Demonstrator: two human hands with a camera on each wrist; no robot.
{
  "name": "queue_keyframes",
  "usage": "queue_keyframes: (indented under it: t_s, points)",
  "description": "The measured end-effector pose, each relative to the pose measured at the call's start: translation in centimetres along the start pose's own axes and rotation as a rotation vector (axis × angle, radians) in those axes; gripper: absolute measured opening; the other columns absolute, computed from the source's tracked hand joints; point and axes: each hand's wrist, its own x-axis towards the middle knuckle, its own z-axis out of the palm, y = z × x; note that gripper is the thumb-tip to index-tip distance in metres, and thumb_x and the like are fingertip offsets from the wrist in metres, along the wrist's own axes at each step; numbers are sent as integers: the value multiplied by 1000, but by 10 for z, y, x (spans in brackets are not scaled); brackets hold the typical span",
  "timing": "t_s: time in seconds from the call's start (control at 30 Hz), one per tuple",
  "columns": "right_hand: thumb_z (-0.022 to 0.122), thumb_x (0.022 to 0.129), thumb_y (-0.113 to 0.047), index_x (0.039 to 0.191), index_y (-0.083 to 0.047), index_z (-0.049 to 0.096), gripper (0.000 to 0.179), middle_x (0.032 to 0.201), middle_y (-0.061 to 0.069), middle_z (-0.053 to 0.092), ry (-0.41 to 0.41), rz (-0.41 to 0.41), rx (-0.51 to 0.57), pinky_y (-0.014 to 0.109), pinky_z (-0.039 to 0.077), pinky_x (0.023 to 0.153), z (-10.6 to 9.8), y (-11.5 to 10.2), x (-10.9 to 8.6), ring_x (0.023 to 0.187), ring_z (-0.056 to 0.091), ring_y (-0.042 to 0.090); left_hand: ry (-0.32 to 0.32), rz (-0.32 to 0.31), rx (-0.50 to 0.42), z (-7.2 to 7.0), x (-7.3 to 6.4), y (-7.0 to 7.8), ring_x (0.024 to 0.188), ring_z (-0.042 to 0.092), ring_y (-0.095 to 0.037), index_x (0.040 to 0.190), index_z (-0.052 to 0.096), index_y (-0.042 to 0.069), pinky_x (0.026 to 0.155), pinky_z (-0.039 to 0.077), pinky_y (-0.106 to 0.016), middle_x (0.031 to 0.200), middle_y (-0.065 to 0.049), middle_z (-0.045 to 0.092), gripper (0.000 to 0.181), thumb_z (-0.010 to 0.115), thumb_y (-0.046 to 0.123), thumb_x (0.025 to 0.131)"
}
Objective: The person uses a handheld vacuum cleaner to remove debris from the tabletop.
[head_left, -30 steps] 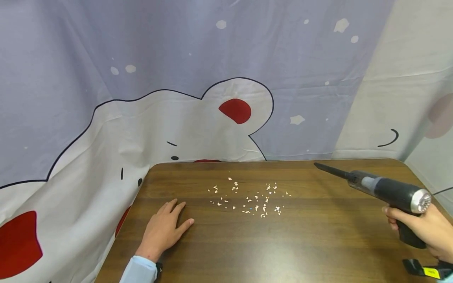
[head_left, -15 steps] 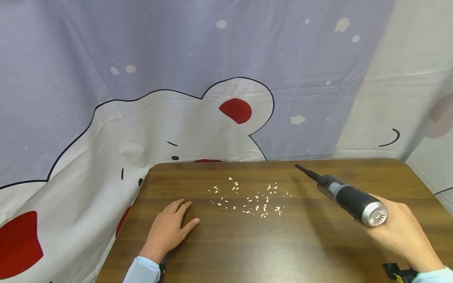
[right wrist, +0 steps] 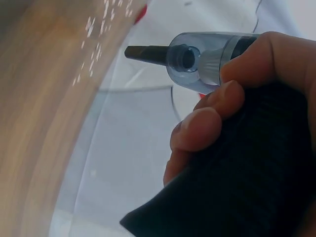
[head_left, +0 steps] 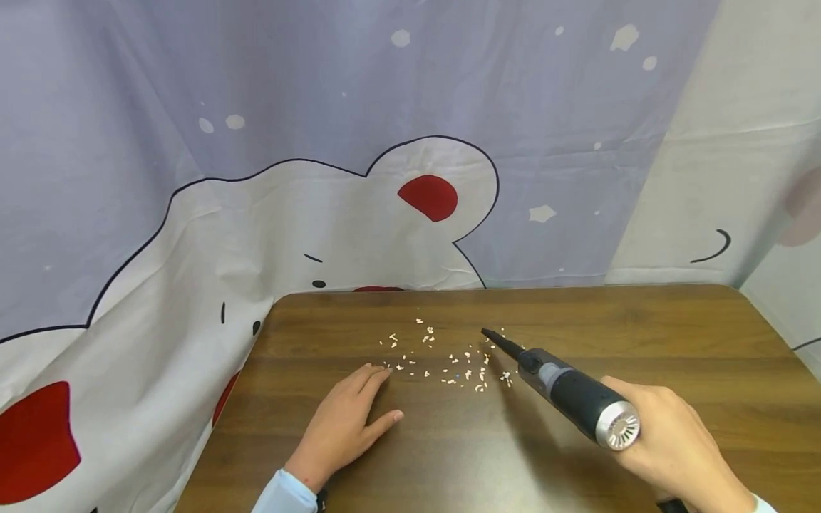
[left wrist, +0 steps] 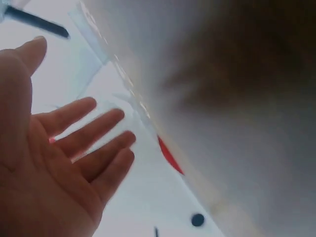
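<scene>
Lots of crumbs (head_left: 482, 373) still lie loose; right hand (head_left: 673, 434) at four o'clock from them grips the vacuum (head_left: 580, 401), left hand (head_left: 346, 420) at eight is spread.

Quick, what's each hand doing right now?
Left hand: open, fingers extended, holding nothing.
Right hand: closed around the handle of a black handheld vacuum.

Head view evenly lit | glare reflected on near tabletop (head_left: 449, 463) | soft shadow cast beneath gun-shaped tool (head_left: 577, 399) | left-wrist view hazed, tabletop blurred | right-wrist view: pale scraps (right wrist: 90, 26) streaked
</scene>
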Motion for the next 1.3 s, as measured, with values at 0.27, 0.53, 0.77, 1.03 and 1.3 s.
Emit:
queue_keyframes:
  t_s: [0.27, 0.53, 0.77, 1.03, 1.3]
  points:
    - [81, 54, -19, 76, -39, 45, 46, 60, -27, 37, -32, -90, 43, 25, 34, 48, 13, -25, -3, 53, 38, -2, 23, 164, -64, 4, 12, 38, 136, 33, -29, 150, 34, 10, 106, 33, -49, 147, -6, 41, 82, 60, 56, 88]
    - [82, 54, -24, 76, -41, 43, 47, 62, -29, 35, -74, -160, 82, 22, 35, 49, 24, -44, -8, 53, 37, -5, 0, 236, -66, 9, 24, 70, 140, 27, -28, 152, 32, 13, 102, 37, -52, 151, -1, 36, 85, 58, 62, 87]
    - [84, 54, -34, 75, -46, 44, 46, 66, -32, 40, -152, -146, 125, 21, 35, 49, 28, -63, -13, 54, 40, -8, 9, 316, -85, 12, 30, 83, 138, 31, -21, 144, 43, 16, 105, 33, -46, 142, 3, 47, 77, 61, 62, 84]
    - [85, 54, -51, 76, -44, 46, 45, 68, -32, 39, -144, -208, 142, 20, 36, 49, 35, -70, -16, 54, 39, -8, -19, 419, -305, 15, 34, 93, 116, 46, -2, 130, 51, 21, 103, 34, -27, 123, 13, 55, 62, 75, 37, 75]
    - [80, 53, -63, 74, -42, 43, 48, 67, -31, 34, -124, -222, 95, 22, 34, 49, 40, -76, -20, 55, 36, -8, -100, 440, -468, 19, 40, 96, 100, 49, 5, 115, 55, 28, 89, 40, -17, 109, 22, 56, 55, 80, 22, 67]
